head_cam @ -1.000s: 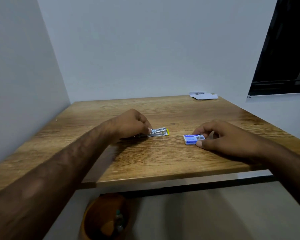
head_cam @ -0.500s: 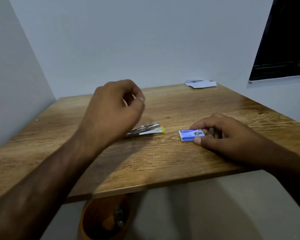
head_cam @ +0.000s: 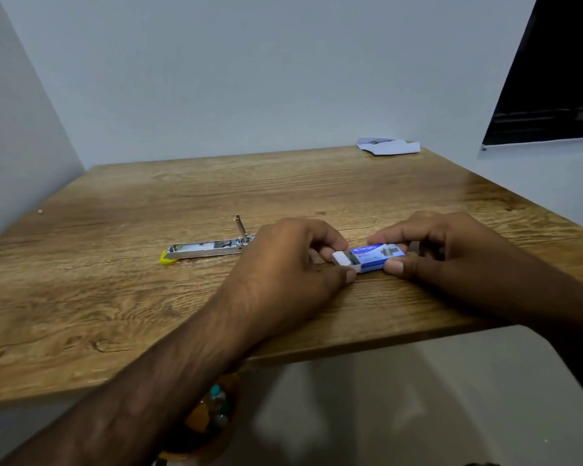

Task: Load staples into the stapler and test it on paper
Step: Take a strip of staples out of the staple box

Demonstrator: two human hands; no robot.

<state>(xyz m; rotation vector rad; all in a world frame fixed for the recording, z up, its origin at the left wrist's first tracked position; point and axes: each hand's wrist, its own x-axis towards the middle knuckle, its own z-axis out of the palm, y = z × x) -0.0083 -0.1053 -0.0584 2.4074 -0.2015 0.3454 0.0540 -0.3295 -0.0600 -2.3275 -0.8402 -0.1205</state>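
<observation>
Staple box (head_cam: 374,256) near right on wooden table (head_cam: 115,297): light, thin card, crushable; hold by long sides. Right hand (head_cam: 451,250) pinches blue sleeve, left hand (head_cam: 283,264) pinches white inner tray (head_cam: 342,257), part slid out. Stapler (head_cam: 204,248) lies open just left, untouched. Folded paper (head_cam: 389,146) far right. Nothing obstructs.

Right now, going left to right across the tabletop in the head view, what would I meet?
Opened stapler → left hand → blue staple box, its white tray partly out → right hand. The paper lies at the far edge.
</observation>
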